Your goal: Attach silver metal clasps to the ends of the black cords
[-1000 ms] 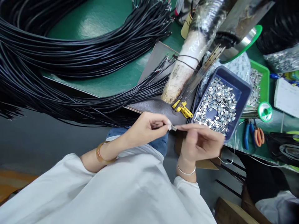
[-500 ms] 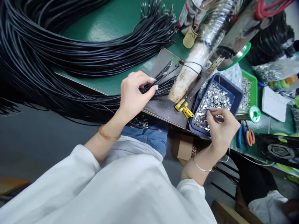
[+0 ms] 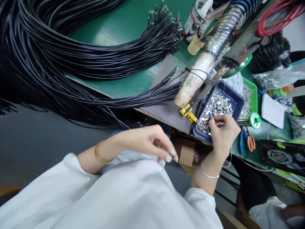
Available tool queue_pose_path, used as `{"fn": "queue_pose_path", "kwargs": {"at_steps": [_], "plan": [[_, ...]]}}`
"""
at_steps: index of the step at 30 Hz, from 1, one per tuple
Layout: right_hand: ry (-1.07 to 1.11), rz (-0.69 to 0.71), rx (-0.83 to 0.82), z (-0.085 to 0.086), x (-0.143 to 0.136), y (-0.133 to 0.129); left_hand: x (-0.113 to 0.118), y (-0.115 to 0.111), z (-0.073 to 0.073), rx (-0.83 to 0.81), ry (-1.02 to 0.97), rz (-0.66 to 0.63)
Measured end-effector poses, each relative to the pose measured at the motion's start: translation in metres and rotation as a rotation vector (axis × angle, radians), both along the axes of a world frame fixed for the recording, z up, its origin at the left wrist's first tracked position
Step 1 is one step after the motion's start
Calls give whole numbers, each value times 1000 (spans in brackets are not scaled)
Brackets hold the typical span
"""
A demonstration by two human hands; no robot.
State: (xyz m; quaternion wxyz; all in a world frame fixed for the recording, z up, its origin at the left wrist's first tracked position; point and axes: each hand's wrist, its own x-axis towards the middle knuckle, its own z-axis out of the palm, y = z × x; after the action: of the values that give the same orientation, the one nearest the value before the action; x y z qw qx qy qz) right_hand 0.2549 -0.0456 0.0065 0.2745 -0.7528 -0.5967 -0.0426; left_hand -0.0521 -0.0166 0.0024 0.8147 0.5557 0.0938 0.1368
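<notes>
My left hand (image 3: pixel 156 143) is low in front of my white top, thumb and fingers pinched together. A small dark tip, apparently a black cable end, shows between the fingertips; the rest of it is hidden. Strands from the bundle of black cables (image 3: pixel 133 101) run down behind this wrist. My right hand (image 3: pixel 224 128) is over the blue tray (image 3: pixel 238 101), fingers closed in a pinch among small silvery metal pieces (image 3: pixel 218 103). Whatever its fingertips hold is too small to make out. A yellow-handled tool (image 3: pixel 189 115) lies left of the tray.
A thick wrapped duct (image 3: pixel 194 78) slants over the bench board. Large coiled cables (image 3: pixel 95 58) cover the back left. Right of the tray are a green tray (image 3: pixel 252 92), a solder spool (image 3: pixel 255 120), pliers (image 3: pixel 250 141) and a fan (image 3: pixel 283 157). A cardboard box (image 3: pixel 187 154) is below.
My left hand has moved down and right, away from the cable bundle toward my body. My right hand stays at the blue tray, fingers still pinched. The camera view has shifted slightly.
</notes>
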Motion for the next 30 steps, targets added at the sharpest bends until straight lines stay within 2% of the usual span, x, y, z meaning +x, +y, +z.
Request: {"fn": "queue_pose_path", "kwargs": {"at_steps": [2,4,6,7,11,14,16,19,21,25,30], "plan": [[92,5,154,0,-15,-5,8,2,-7,-163,47,219],[288,28,276,2,-37,-12,17,7,-12,-277,65,422],[464,91,341,3,-62,-19,23,11,-15,-320,71,546],[479,119,389,2,-74,-22,26,12,-16,-320,78,585],[269,314,520,-10,-108,-30,31,12,-12,-216,157,625],[248,436,520,-22,-118,-30,34,10,-7,-100,210,604],[322,434,515,-27,-120,-29,35,9,-5,-47,219,584],[513,324,477,-29,-118,-26,37,8,-6,0,221,553],[659,270,396,-28,-115,-25,37,8,-8,26,228,563],[773,302,242,-25,-111,-26,36,6,-11,56,214,637],[853,365,156,-24,-112,-26,37,2,-13,146,186,694]]}}
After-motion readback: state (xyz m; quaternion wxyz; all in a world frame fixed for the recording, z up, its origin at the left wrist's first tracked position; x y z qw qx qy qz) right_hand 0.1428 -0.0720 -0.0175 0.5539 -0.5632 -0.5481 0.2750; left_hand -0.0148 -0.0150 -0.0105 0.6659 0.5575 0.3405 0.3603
